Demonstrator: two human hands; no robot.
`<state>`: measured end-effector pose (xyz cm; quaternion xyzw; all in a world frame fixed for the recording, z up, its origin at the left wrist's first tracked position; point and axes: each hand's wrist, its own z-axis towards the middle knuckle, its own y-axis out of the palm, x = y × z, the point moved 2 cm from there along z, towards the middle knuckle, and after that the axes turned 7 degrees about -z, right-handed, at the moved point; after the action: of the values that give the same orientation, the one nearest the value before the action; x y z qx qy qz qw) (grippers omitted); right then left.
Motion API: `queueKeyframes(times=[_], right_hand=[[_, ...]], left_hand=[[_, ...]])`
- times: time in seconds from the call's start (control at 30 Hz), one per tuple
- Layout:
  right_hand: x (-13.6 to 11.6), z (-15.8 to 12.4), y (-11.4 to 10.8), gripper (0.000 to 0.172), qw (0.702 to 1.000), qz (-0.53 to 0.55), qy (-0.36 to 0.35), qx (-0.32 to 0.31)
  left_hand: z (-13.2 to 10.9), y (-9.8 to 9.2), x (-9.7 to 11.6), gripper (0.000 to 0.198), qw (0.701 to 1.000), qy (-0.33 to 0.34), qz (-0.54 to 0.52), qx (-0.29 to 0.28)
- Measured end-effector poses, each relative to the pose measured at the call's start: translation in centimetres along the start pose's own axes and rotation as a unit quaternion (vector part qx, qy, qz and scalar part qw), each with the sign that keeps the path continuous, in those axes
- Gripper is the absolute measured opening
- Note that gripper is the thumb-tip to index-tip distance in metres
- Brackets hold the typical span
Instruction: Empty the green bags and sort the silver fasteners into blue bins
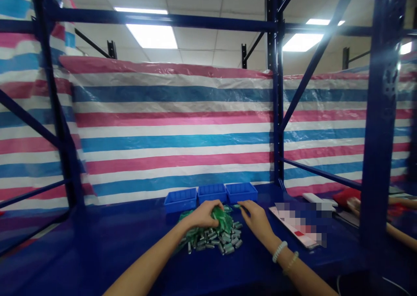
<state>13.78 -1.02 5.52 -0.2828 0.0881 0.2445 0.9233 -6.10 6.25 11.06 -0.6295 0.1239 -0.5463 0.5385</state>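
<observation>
A green plastic bag [223, 220] lies crumpled over a heap of small silvery metal cylinders [228, 244] on the blue tabletop. My left hand [205, 214] is closed on the bag from the left, its thumb and fingers curled into the film. To the right of the heap, my right hand [257, 220] pinches what looks like the bag's green edge between thumb and fingertips. Just behind the hands stand three blue plastic bins side by side: a left bin [180, 202], a middle bin [211, 195] and a right bin [241, 194]. Their insides are mostly hidden.
A pale flat box or phone-like object [293, 226], partly pixelated, lies right of my right hand. Blue rack posts [378, 135] and a striped plastic sheet [176, 139] enclose the table [124, 244]. At far right, another person's arm [400, 235] reaches in near a red item.
</observation>
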Motion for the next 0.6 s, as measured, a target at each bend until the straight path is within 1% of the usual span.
queueKeyframes(times=[0.1,0.17,0.23,0.3,0.37,0.43,0.53,0.6], right_hand=[[-0.5,0.7,-0.3,0.023,1.000,0.010,0.016,0.020],[-0.7,1.7,-0.2,0.023,0.999,0.023,0.031,0.037],[-0.9,3.0,0.4,0.022,0.997,0.042,0.040,0.046],[-1.6,4.4,1.5,0.019,0.997,0.062,0.035,0.039],[-2.8,5.7,3.0,0.016,0.997,0.077,0.016,0.017],[-4.4,6.7,4.8,0.013,0.996,0.086,-0.014,-0.019],[-6.3,7.6,7.0,0.016,0.991,0.091,-0.061,-0.083],[-6.9,7.7,7.4,0.020,0.982,0.097,-0.091,-0.131]], left_hand=[[0.8,-0.5,-0.3,0.043,0.999,-0.003,-0.030,0.014],[1.1,-1.4,-0.5,0.043,0.998,-0.007,-0.051,0.037],[0.9,-2.6,-1.0,0.044,0.995,-0.021,-0.071,0.065],[-0.1,-3.9,-1.9,0.045,0.990,-0.049,-0.095,0.091],[-1.7,-5.0,-3.3,0.045,0.982,-0.087,-0.121,0.114],[-3.5,-5.4,-4.9,0.042,0.972,-0.131,-0.141,0.135],[-5.8,-5.1,-7.2,0.039,0.958,-0.190,-0.144,0.160],[-6.7,-4.6,-8.2,0.041,0.953,-0.210,-0.126,0.177]])
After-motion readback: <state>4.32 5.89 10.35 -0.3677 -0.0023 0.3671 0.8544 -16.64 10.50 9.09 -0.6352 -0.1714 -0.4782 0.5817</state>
